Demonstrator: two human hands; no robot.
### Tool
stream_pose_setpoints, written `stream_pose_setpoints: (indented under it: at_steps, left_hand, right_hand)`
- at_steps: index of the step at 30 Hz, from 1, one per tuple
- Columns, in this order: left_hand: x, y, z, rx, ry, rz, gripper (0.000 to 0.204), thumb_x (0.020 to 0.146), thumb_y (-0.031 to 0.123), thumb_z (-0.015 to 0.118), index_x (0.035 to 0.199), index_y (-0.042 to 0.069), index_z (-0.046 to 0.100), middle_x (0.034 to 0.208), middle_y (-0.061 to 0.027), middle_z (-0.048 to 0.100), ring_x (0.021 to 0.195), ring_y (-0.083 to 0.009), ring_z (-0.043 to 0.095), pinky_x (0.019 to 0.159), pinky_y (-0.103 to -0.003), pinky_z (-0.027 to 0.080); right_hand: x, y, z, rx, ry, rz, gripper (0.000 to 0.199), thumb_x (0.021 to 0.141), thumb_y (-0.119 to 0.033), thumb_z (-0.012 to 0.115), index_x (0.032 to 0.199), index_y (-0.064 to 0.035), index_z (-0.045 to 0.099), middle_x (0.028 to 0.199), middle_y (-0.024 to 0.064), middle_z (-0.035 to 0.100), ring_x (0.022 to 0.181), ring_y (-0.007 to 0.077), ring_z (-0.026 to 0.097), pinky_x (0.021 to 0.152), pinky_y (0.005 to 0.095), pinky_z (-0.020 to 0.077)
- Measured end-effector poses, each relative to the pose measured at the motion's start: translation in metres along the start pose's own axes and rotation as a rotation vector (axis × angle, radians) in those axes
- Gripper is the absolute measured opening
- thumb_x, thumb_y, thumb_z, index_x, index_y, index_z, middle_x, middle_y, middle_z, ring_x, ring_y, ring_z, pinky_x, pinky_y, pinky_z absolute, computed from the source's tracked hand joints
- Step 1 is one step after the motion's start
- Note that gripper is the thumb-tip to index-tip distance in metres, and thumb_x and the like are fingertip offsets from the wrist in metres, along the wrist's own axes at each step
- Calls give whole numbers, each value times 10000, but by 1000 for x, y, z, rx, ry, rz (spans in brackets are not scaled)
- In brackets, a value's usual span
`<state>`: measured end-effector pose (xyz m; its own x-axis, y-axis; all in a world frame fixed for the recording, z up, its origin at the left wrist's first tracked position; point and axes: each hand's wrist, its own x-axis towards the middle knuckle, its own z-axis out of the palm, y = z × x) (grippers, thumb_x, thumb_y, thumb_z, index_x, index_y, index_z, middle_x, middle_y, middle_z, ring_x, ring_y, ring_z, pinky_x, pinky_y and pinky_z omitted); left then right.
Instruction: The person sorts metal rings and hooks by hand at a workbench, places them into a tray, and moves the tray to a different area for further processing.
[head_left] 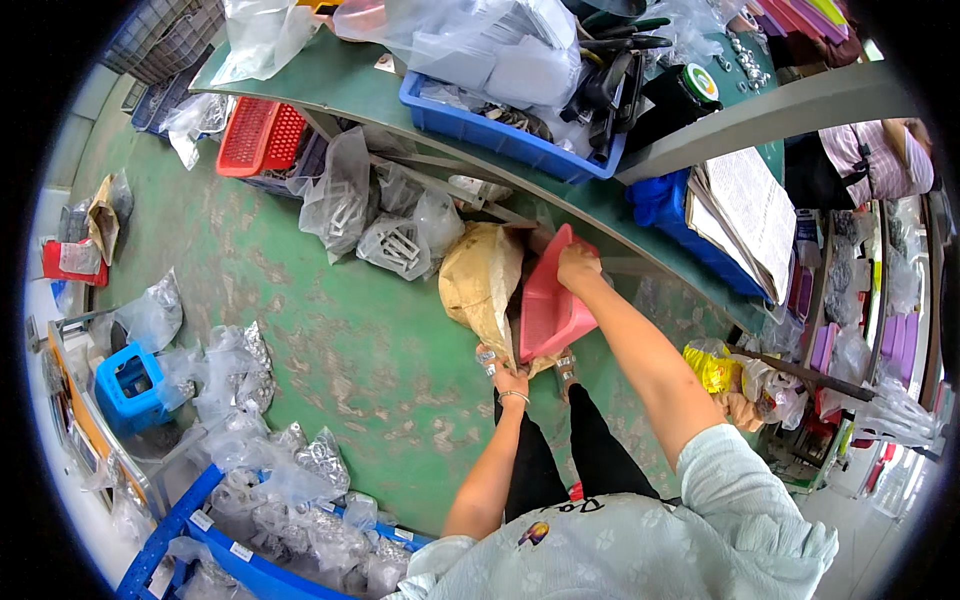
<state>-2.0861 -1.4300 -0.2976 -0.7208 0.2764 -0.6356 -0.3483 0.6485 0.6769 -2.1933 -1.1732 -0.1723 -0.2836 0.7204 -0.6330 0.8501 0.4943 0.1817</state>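
Note:
My right hand [578, 266] grips the far rim of a pink plastic tray [548, 318], its fingers closed over the edge. The tray is tilted, its near end against the mouth of a brown paper sack [478, 278] on the floor by my feet. My left hand [511, 380] is closed on the near edge of the sack. What the sack holds is hidden. Clear plastic bags of metal parts [395, 245] lie just beyond the sack, below the table.
A green-topped table [360, 95] overhangs the far side, with a blue crate [510, 135] at its edge. A red basket [262, 135] stands at the far left. Bags of parts [245, 375], a blue stool [132, 385] and blue bins [250, 565] fill the near left.

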Motion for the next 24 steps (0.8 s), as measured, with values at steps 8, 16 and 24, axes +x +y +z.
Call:
stream_pose_setpoints:
  at_steps: [8, 16, 24]
  left_hand:
    - [-2, -10, -1, -72, 65, -50, 423, 674, -28, 574, 1076, 2, 446, 694, -81, 518, 575, -176, 530, 508, -313, 458]
    - [-23, 64, -16, -312, 127, -725, 464, 749, 156, 654, 1107, -7, 408, 757, -129, 505, 602, -220, 531, 496, -331, 462]
    - [-17, 0, 44, -617, -139, -1103, 460, 815, 474, 526, 859, 19, 476, 807, -143, 557, 696, -275, 570, 628, -426, 518]
  right_hand:
    - [-24, 43, -13, 74, -60, -14, 372, 748, -94, 532, 1108, 0, 530, 1189, 216, 494, 1069, 344, 522, 861, 410, 457]
    - [-55, 230, 64, 43, 32, -127, 162, 704, -80, 513, 735, 26, 632, 806, 258, 611, 813, 319, 626, 727, 390, 498]
    - [-219, 366, 118, 961, -50, 407, 199, 703, -74, 522, 649, 117, 545, 540, 154, 542, 439, 222, 541, 380, 358, 424]
